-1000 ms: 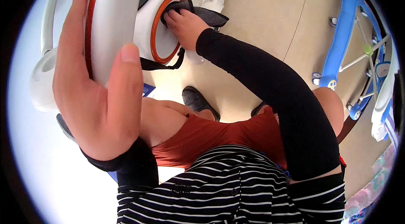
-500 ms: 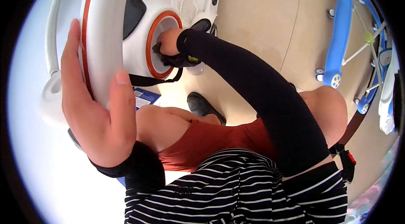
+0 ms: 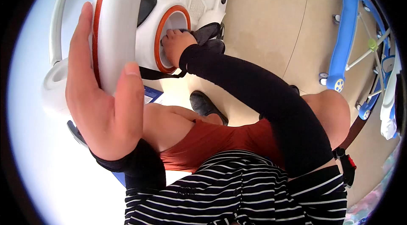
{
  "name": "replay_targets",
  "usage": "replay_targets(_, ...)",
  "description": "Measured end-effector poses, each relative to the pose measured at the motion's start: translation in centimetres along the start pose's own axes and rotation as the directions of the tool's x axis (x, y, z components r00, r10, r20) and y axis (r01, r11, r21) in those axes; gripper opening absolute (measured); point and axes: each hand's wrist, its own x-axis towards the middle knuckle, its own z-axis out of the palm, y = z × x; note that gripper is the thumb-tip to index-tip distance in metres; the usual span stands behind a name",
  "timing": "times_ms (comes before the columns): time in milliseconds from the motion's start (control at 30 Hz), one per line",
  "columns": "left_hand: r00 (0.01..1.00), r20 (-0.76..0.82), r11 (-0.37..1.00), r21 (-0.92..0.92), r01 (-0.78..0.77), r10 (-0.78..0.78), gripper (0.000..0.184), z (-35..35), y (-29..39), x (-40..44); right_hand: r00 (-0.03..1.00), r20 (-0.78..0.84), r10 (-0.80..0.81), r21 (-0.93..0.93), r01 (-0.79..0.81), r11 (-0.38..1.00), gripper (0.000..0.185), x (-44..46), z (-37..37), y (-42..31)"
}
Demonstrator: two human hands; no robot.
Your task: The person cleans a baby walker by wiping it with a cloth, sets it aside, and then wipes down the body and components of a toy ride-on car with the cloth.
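Observation:
My right hand (image 3: pixel 178 47) is closed on a dark cloth (image 3: pixel 206 34) at the orange-rimmed round recess (image 3: pixel 173 23) of a white plastic piece of equipment (image 3: pixel 148 42). Part of the cloth hangs out to the right of the hand, past the recess. On the left, my left hand (image 3: pixel 106 97) is raised with its fingers stretched and its thumb apart, holding nothing. It is in front of the curved white body with an orange stripe (image 3: pixel 98 25); whether it touches that body I cannot tell. A black strap (image 3: pixel 161 74) runs below the recess.
A blue wheeled frame (image 3: pixel 343 34) with white poles stands on the tiled floor (image 3: pixel 267 17) to the right. Near my knee is a blue printed item (image 3: pixel 151 94) on the floor. My slippered foot (image 3: pixel 205 105) is below the equipment. Patterned fabric (image 3: pixel 369 204) shows at the lower right.
My right hand first went down and deeper into the recess with the cloth, then came back up slightly, its fingers showing again. My left hand stays raised and open. The view has shifted a little.

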Motion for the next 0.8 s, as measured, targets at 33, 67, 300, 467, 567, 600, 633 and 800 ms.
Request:
replay_targets(33,1.000,0.001,1.000,0.004,0.000,0.000,0.081,0.0,-0.2,-0.1,0.998,-0.061,0.026,-0.056,-0.029,0.998,0.039,0.2,0.1,-0.4)
replay_targets(67,1.000,0.003,1.000,0.007,0.000,0.000,0.081,0.0,-0.3,-0.2,0.998,-0.057,0.041,-0.061,-0.045,0.997,0.035,0.3,0.2,-0.5)
replay_targets(300,1.000,-0.006,0.999,-0.040,0.023,-0.023,0.080,0.1,0.6,0.2,0.894,0.404,-0.194,0.353,0.043,0.935,0.036,3.9,-2.9,1.6)
replay_targets(467,0.998,-0.008,0.997,-0.052,0.054,-0.055,0.082,0.0,1.1,0.6,0.986,0.087,-0.142,0.948,-0.038,0.316,0.035,3.5,5.9,6.7)
replay_targets(567,0.995,0.013,0.994,-0.041,0.100,-0.100,0.081,-0.2,1.4,0.5,0.996,0.071,0.062,0.983,-0.060,-0.175,0.033,0.9,5.1,8.7)
replay_targets(600,0.996,0.015,0.994,-0.057,0.089,-0.088,0.081,-0.2,1.0,0.4,0.991,0.074,0.113,0.961,-0.041,-0.275,0.032,-0.4,3.5,9.5)
replay_targets(633,0.997,0.014,0.994,-0.070,0.082,-0.081,0.081,-0.2,0.7,0.2,0.984,0.083,0.159,0.934,-0.021,-0.357,0.032,-1.8,1.8,10.8)
replay_targets(800,0.996,-0.010,0.995,-0.048,0.083,-0.084,0.080,0.0,1.2,0.4,0.927,0.016,0.376,0.908,0.144,-0.394,0.032,-6.5,-7.5,18.8)
